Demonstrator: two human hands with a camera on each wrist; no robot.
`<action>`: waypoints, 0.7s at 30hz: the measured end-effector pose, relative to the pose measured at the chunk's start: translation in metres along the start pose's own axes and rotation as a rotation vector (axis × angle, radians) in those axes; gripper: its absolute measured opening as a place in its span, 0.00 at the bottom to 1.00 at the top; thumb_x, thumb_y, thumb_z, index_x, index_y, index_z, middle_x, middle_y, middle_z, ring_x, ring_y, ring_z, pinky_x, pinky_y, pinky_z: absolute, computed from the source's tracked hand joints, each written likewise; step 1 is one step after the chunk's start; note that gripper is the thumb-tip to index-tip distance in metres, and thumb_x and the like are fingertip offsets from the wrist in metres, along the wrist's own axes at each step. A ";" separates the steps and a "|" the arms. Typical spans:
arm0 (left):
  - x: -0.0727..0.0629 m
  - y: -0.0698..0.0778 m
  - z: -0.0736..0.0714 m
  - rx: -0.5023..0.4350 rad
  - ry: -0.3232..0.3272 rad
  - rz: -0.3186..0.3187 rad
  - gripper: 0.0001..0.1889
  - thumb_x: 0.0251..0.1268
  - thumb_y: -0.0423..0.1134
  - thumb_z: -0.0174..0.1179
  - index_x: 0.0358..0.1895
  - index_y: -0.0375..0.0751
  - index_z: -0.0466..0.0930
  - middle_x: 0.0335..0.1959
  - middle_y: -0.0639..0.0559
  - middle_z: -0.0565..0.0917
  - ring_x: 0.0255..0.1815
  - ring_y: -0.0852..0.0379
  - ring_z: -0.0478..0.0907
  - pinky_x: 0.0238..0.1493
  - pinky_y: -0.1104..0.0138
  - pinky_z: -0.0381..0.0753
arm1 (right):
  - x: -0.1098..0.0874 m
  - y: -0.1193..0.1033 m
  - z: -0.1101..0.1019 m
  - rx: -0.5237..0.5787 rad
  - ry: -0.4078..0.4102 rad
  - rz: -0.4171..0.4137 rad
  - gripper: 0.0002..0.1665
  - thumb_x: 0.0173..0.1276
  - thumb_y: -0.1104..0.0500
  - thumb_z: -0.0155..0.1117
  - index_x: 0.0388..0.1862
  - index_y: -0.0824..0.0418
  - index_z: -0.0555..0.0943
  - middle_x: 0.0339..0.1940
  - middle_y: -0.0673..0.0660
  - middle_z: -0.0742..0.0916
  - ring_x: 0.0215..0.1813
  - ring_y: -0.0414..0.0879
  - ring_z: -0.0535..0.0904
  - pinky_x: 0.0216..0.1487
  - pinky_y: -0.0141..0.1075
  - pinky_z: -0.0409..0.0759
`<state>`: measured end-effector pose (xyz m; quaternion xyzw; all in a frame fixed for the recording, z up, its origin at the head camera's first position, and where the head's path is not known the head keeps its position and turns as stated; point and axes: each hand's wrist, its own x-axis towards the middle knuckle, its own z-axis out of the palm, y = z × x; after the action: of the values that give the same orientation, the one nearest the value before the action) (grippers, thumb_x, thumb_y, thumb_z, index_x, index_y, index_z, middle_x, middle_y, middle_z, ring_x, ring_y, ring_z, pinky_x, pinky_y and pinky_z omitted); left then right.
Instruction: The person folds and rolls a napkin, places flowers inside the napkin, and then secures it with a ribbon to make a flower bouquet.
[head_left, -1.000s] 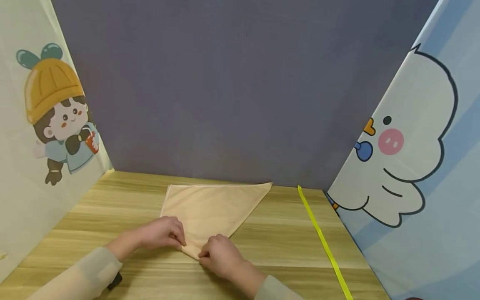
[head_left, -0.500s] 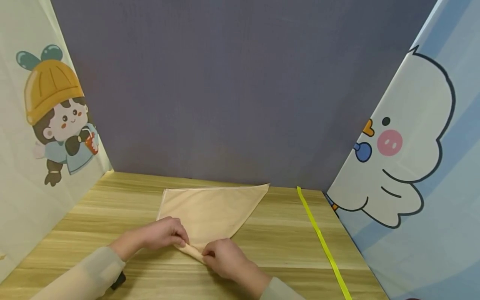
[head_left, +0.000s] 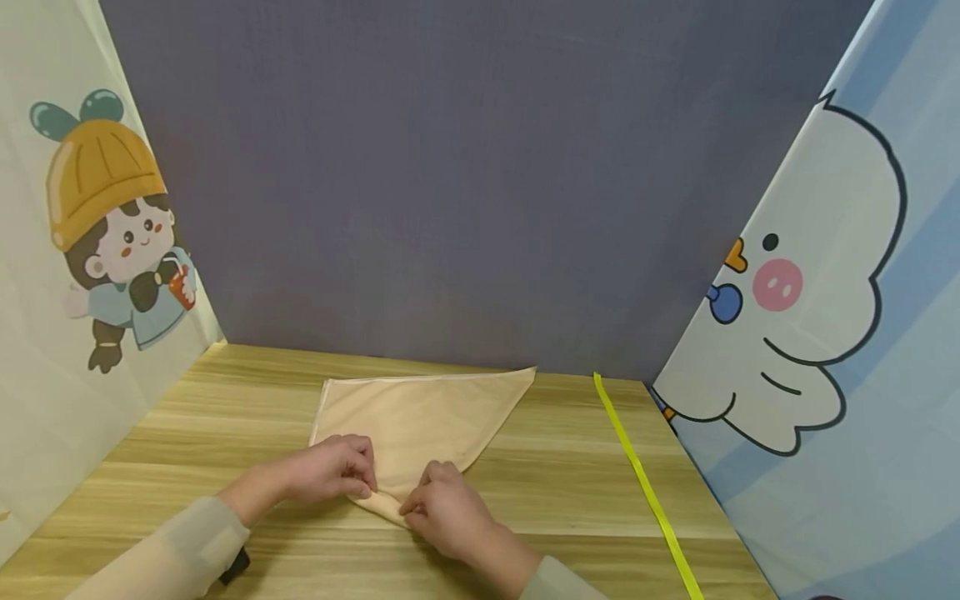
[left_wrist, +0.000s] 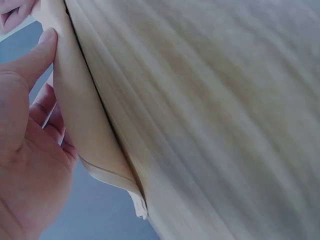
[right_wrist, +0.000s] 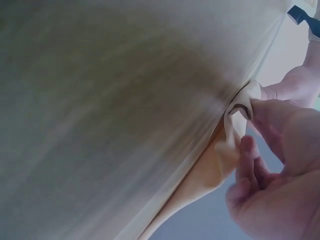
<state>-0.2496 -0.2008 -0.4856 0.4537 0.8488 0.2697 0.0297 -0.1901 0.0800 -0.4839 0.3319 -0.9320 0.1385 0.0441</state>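
A peach-coloured cloth (head_left: 405, 425) lies on the wooden table, its near edge turned over into a narrow roll (head_left: 384, 505). My left hand (head_left: 333, 468) holds the left part of this roll; in the left wrist view its thumb (left_wrist: 47, 45) presses on the rolled edge while the fingers curl behind. At the roll's right end, my right hand (head_left: 448, 508) pinches the fabric between thumb and fingers. The right wrist view shows the roll's open end (right_wrist: 242, 107) as a small loop at those fingertips. Part of the cloth is hidden behind both hands.
A yellow strip (head_left: 645, 479) runs down the right side of the wooden table (head_left: 570, 517). A grey panel (head_left: 480, 183) stands at the back, with cartoon-printed sheets on either side. A dark band (head_left: 236, 567) shows by the left sleeve.
The cloth has slid slightly left and toward me. Its near edge is rolled over a little more. My right hand shifted right, then came back slightly to the left with its fingers higher.
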 end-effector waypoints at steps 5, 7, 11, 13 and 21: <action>0.000 0.001 0.001 0.030 0.004 0.010 0.05 0.78 0.44 0.68 0.42 0.57 0.92 0.41 0.67 0.83 0.46 0.71 0.72 0.48 0.66 0.63 | 0.001 0.010 0.000 -0.044 -0.005 -0.039 0.06 0.71 0.45 0.79 0.44 0.33 0.96 0.44 0.37 0.83 0.46 0.32 0.67 0.51 0.29 0.66; -0.001 0.002 0.001 0.002 -0.013 -0.009 0.05 0.79 0.43 0.66 0.43 0.56 0.91 0.41 0.67 0.85 0.45 0.71 0.74 0.48 0.65 0.61 | 0.001 0.014 0.000 0.024 -0.048 -0.023 0.07 0.72 0.44 0.78 0.47 0.33 0.96 0.45 0.35 0.86 0.46 0.30 0.68 0.52 0.29 0.65; -0.001 0.003 0.000 -0.063 -0.023 -0.059 0.02 0.79 0.43 0.67 0.43 0.56 0.87 0.38 0.68 0.86 0.41 0.73 0.76 0.50 0.63 0.59 | -0.001 0.019 -0.002 0.171 -0.116 0.015 0.09 0.74 0.46 0.77 0.50 0.35 0.95 0.42 0.33 0.89 0.43 0.27 0.69 0.51 0.29 0.64; 0.000 0.002 0.001 -0.072 -0.012 -0.063 0.01 0.77 0.43 0.69 0.43 0.55 0.87 0.37 0.68 0.85 0.41 0.72 0.75 0.50 0.63 0.59 | -0.001 0.020 -0.003 0.198 -0.124 0.014 0.09 0.73 0.46 0.77 0.51 0.37 0.95 0.39 0.33 0.88 0.42 0.26 0.69 0.50 0.27 0.65; -0.002 -0.001 0.001 -0.022 -0.011 -0.034 0.05 0.78 0.44 0.69 0.44 0.60 0.93 0.39 0.70 0.82 0.43 0.72 0.73 0.47 0.65 0.59 | 0.001 0.023 0.000 0.453 -0.190 0.097 0.15 0.66 0.54 0.85 0.51 0.47 0.96 0.36 0.38 0.88 0.38 0.25 0.75 0.44 0.23 0.77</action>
<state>-0.2489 -0.2019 -0.4867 0.4404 0.8532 0.2760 0.0441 -0.2052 0.0969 -0.4889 0.2999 -0.8920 0.3140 -0.1257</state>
